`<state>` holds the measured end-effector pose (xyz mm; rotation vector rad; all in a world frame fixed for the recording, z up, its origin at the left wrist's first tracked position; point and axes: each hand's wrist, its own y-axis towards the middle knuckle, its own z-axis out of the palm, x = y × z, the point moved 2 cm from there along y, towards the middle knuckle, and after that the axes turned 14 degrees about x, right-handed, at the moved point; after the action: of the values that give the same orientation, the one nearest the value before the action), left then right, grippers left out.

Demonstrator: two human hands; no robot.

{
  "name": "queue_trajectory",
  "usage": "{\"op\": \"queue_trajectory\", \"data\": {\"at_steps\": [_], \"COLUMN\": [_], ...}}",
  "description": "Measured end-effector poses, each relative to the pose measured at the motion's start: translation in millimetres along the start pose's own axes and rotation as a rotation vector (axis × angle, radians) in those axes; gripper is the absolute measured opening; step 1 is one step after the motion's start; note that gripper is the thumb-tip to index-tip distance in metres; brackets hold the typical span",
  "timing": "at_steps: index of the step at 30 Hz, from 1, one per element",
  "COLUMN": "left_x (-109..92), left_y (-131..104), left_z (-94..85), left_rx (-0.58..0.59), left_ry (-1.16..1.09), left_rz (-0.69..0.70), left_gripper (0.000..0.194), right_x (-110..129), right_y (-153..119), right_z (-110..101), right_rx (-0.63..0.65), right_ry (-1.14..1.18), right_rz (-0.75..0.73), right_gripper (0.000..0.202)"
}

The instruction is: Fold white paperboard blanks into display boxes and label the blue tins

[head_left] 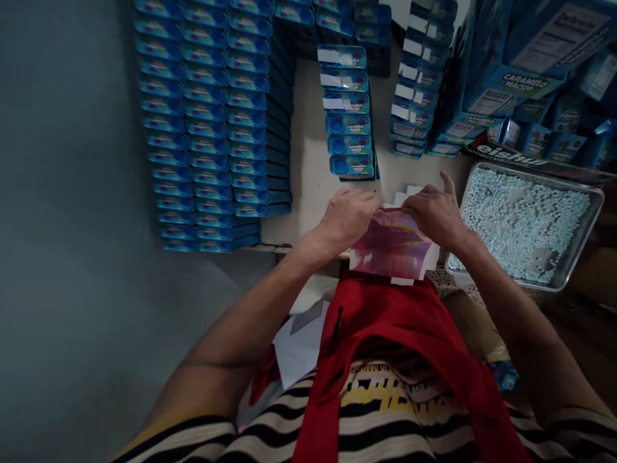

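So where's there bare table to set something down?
The widest bare patch of table lies between the blue stacks at left and the middle row of boxes. A narrower strip runs between that row and the next row at right. Crowded: around the shiny pink sheet, and rightward, with large cartons and the tray.

Dim overall; glare on pink film; right edge dark; wide-angle stretch toward borders.
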<state>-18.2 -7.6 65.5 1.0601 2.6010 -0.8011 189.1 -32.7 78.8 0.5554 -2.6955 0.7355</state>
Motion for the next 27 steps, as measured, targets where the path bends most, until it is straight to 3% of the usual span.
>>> {"op": "queue_trajectory", "data": {"at_steps": [5,8,10,14,19,25,27], "left_x": [5,10,13,16,19,16,16], "left_y": [6,0,-8,-24,-31,-28,-30], "left_z": [8.7,10.4,11.5,16.0,23.5,29.6,33.0], "left_rx": [0.045,-0.086,-0.185,-0.236,-0.242,-0.195,-0.23], "left_ry": [-0.146,-0.303,-0.457,-0.69,-0.737,-0.789,-0.792], "left_rz": [-0.002,-0.004,-0.008,0.031,-0.033,-0.129,-0.182], "left_gripper": [0.021,0.016,0.023,0.014,0.009,0.012,0.012], "right_x": [17,14,9,4,11,32,37], "right_y": [2,3,2,3,3,6,10], "right_z": [8,13,15,16,15,18,21], "right_rx": [-0.024,0.026,0.067,0.133,0.175,0.116,0.125], "right_ry": [-0.045,-0.013,0.013,0.037,0.037,0.059,0.052], "right_rz": [-0.07,-0.048,-0.019,-0.014,-0.02,-0.07,-0.059], "right_gripper": [0.029,0.028,0.027,0.028,0.028,0.026,0.028]}}
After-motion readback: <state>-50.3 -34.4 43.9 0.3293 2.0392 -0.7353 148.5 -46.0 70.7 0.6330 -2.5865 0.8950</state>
